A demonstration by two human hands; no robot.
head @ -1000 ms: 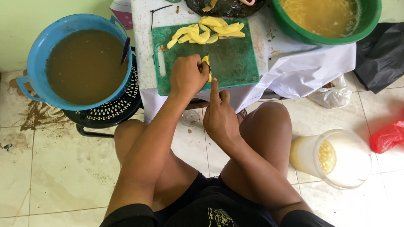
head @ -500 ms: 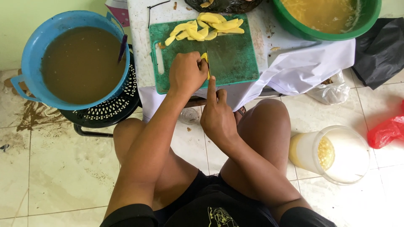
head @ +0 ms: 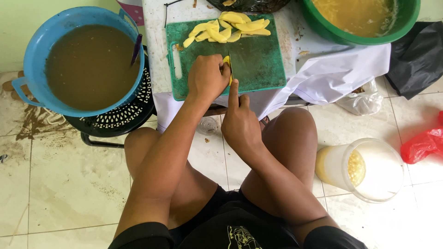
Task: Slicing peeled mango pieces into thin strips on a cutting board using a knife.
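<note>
Slicing is the work shown: the left hand (head: 207, 78) curls over a small yellow piece of fruit or vegetable (head: 226, 61) and pins it against the green plastic cutting board (head: 258, 64), fingers bent tight around it. The right hand (head: 240, 122) is closed around the handle of a thin-bladed knife (head: 231, 74), index finger stretched along its spine; the blade stands nearly edge-on to the camera, just beside the left fingertips, so its exact angle cannot be told.

To do this cut well, it seems wise to keep the left fingertips tucked back, since they sit touching or almost touching the blade, and to press straight down so the small piece does not roll.

At the far edge of the board lies a pile of pale yellow sliced strips (head: 228, 28), well apart from the hands. The board rests on a white counter (head: 295, 37) draped with white cloth. To the left, a large blue plastic basin of murky brown liquid (head: 87, 64) sits on a black perforated stand. At the upper right is a green round basin of yellowish liquid (head: 364, 20). On the tiled floor (head: 55, 184), beside the person's right knee, lies a clear plastic jar with yellow contents (head: 364, 168).
</note>
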